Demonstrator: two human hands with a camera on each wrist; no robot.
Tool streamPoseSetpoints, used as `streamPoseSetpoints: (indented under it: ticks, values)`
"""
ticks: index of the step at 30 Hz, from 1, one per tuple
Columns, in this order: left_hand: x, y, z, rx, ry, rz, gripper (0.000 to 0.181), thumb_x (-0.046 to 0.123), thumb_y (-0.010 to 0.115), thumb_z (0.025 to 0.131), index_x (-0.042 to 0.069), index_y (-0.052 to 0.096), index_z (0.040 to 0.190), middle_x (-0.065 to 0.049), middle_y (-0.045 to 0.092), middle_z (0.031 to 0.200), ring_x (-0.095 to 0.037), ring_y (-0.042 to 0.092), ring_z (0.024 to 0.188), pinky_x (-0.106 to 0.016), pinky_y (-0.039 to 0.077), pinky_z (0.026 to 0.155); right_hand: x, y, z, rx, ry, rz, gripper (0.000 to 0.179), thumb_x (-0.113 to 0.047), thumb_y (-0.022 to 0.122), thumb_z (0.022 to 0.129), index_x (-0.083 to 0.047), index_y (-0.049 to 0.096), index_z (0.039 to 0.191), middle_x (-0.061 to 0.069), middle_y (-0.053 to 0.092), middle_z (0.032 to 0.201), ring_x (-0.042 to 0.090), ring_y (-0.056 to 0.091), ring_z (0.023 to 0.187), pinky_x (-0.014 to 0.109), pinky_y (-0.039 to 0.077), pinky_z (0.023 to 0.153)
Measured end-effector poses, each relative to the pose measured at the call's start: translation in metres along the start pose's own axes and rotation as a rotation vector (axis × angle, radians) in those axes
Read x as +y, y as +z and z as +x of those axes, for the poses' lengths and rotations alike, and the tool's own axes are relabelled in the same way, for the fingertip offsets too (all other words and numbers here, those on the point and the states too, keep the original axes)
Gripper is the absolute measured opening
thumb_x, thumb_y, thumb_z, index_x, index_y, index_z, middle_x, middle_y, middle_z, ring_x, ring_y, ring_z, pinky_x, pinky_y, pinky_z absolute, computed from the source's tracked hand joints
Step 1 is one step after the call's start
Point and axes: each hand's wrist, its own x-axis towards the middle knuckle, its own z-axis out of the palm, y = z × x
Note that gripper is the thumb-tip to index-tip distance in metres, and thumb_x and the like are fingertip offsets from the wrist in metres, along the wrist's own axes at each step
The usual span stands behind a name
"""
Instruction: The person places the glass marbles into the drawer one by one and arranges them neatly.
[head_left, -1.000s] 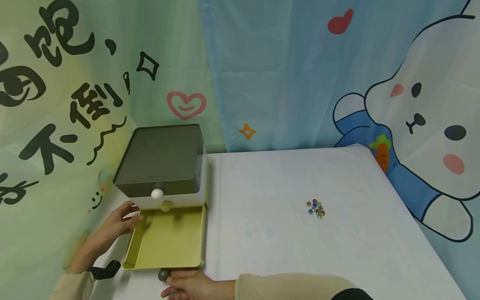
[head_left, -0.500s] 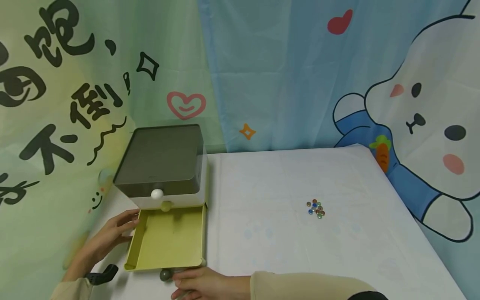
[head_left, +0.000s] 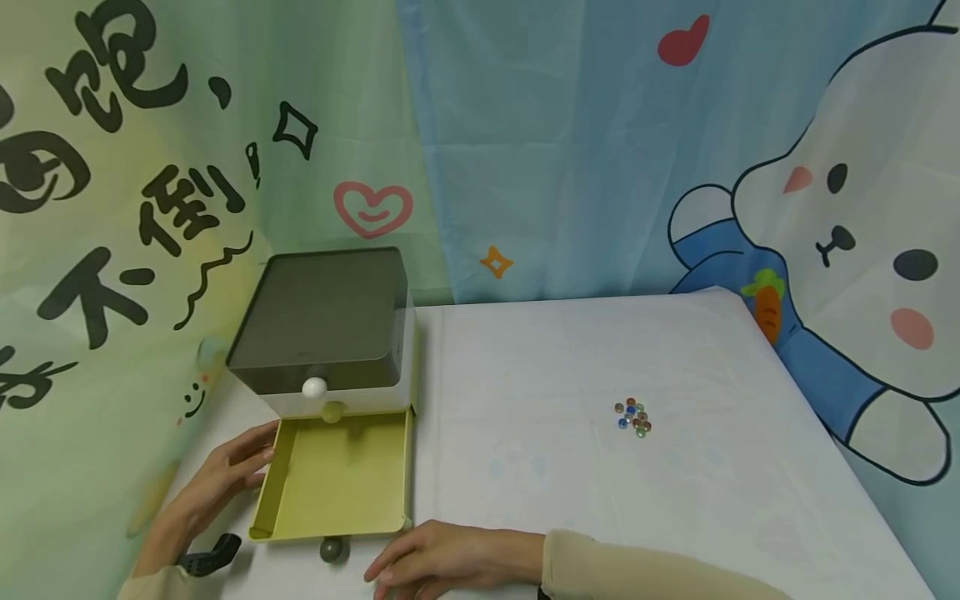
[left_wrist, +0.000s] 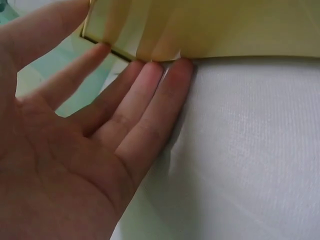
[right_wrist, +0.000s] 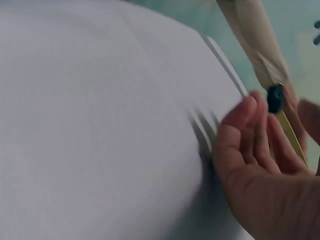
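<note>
A small drawer box [head_left: 322, 308] with a dark grey top stands at the table's left. Its lower yellow-green drawer [head_left: 341, 479] is pulled out, and nothing lies inside. A dark round knob [head_left: 331, 549] sticks out at the drawer's front. My left hand [head_left: 228, 475] is at the drawer's left side; in the left wrist view its outstretched fingertips [left_wrist: 179, 75] touch the yellow wall [left_wrist: 240, 30]. To the right of the knob, apart from it, my right hand [head_left: 442, 558] hovers with loosely bent fingers and holds nothing.
Several glass marbles [head_left: 633, 417] lie in a cluster on the white tablecloth [head_left: 525, 375], right of centre. A printed curtain [head_left: 525, 150] hangs behind and to the left of the table. The upper drawer with the white knob [head_left: 314, 388] is closed.
My right hand has let go of the dark knob and moved right, away from it. My left hand has slid slightly down along the drawer's side. The drawer has stayed out.
</note>
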Motion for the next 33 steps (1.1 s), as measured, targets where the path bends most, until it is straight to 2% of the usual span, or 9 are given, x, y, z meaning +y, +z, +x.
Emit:
streamPoseSetpoints:
  ticks: [5, 13, 19, 22, 26, 30, 33]
  values:
    - [-0.003, 0.001, 0.0, 0.03, 0.006, -0.014, 0.068, 0.026, 0.052, 0.11, -0.001, 0.021, 0.164, 0.033, 0.053, 0.13, 0.012, 0.06, 0.117, -0.022, 0.057, 0.093, -0.006, -0.015, -0.009, -0.043, -0.037, -0.092, 0.033, -0.013, 0.058, 0.107, -0.002, 0.066, 0.137, 0.015, 0.074, 0.125, 0.006, 0.068, 0.089, 0.021, 0.056, 0.074]
    - [-0.011, 0.004, -0.001, 0.051, 0.075, -0.034, 0.06, 0.021, 0.051, 0.111, -0.003, 0.028, 0.162, 0.028, 0.058, 0.133, 0.009, 0.061, 0.119, -0.023, 0.058, 0.092, -0.009, -0.037, -0.021, -0.076, -0.103, -0.244, 0.033, -0.013, 0.06, 0.105, -0.002, 0.066, 0.136, 0.025, 0.07, 0.13, 0.004, 0.068, 0.098, 0.022, 0.057, 0.08]
    - [-0.015, 0.009, 0.0, 0.081, 0.117, -0.046, 0.056, 0.018, 0.052, 0.11, 0.0, 0.034, 0.16, 0.025, 0.062, 0.133, 0.006, 0.063, 0.118, -0.023, 0.059, 0.091, -0.012, -0.054, -0.037, -0.114, -0.151, -0.27, 0.036, -0.011, 0.06, 0.105, -0.001, 0.064, 0.139, 0.036, 0.062, 0.136, 0.002, 0.066, 0.104, 0.019, 0.054, 0.082]
    - [-0.018, 0.011, 0.001, 0.102, 0.151, -0.048, 0.054, 0.015, 0.053, 0.109, 0.0, 0.038, 0.159, 0.023, 0.065, 0.132, 0.004, 0.064, 0.118, -0.024, 0.06, 0.089, -0.012, -0.063, -0.047, -0.093, -0.19, -0.245, 0.036, -0.011, 0.062, 0.104, -0.002, 0.064, 0.139, 0.036, 0.062, 0.136, 0.003, 0.066, 0.106, 0.02, 0.055, 0.086]
    - [-0.021, 0.012, 0.0, 0.129, 0.158, -0.027, 0.053, 0.015, 0.053, 0.109, 0.001, 0.039, 0.158, 0.025, 0.064, 0.133, 0.005, 0.064, 0.118, -0.024, 0.06, 0.089, -0.011, -0.075, -0.061, -0.043, -0.265, -0.245, 0.036, -0.013, 0.064, 0.104, -0.004, 0.064, 0.139, 0.031, 0.064, 0.135, 0.007, 0.066, 0.105, 0.022, 0.055, 0.089]
    - [-0.024, 0.012, -0.002, 0.139, 0.179, -0.011, 0.054, 0.014, 0.054, 0.109, 0.0, 0.039, 0.158, 0.028, 0.062, 0.134, 0.009, 0.062, 0.119, -0.02, 0.057, 0.09, -0.011, -0.085, -0.075, 0.064, -0.331, -0.258, 0.036, -0.016, 0.063, 0.105, -0.006, 0.065, 0.139, 0.023, 0.068, 0.132, 0.018, 0.067, 0.11, 0.025, 0.056, 0.093]
    - [-0.028, 0.012, -0.004, 0.133, 0.245, -0.018, 0.053, 0.009, 0.053, 0.108, -0.003, 0.038, 0.158, 0.027, 0.06, 0.138, 0.009, 0.06, 0.123, -0.015, 0.053, 0.095, -0.009, -0.092, -0.087, 0.153, -0.387, -0.252, 0.037, -0.015, 0.06, 0.106, -0.002, 0.062, 0.141, 0.022, 0.068, 0.132, 0.029, 0.068, 0.116, 0.031, 0.058, 0.096]
